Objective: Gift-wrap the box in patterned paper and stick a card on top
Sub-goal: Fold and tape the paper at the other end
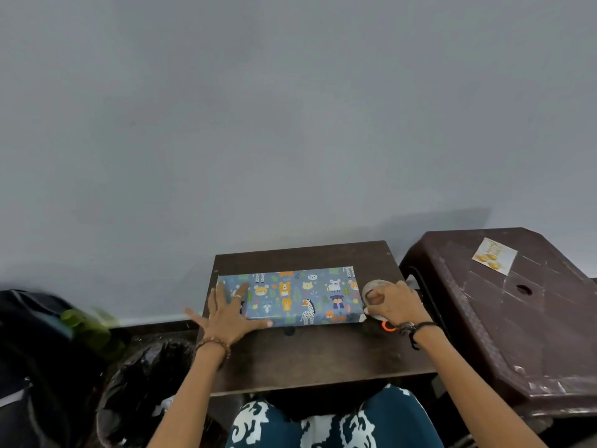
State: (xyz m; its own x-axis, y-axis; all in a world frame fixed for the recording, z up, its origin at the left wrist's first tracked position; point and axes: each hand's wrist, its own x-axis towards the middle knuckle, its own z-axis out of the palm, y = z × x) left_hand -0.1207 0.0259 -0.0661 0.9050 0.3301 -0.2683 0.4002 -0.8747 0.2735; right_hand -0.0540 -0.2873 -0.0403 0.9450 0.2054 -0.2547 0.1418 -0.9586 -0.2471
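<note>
Patterned paper already covers the box (300,295), which lies along the far edge of the dark wooden worktop (310,357). Left hand (226,313) presses flat, fingers spread, on the box's left end. Right hand (392,305) grips a tape roll (371,287) at its right end. Remaining: end sealing, probably, and the card (494,255), still lying on the brown plastic stool (517,318) beside a grey wall.

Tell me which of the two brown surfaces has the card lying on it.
The plastic stool on the right; the card lies there, unlike the wooden table.
</note>
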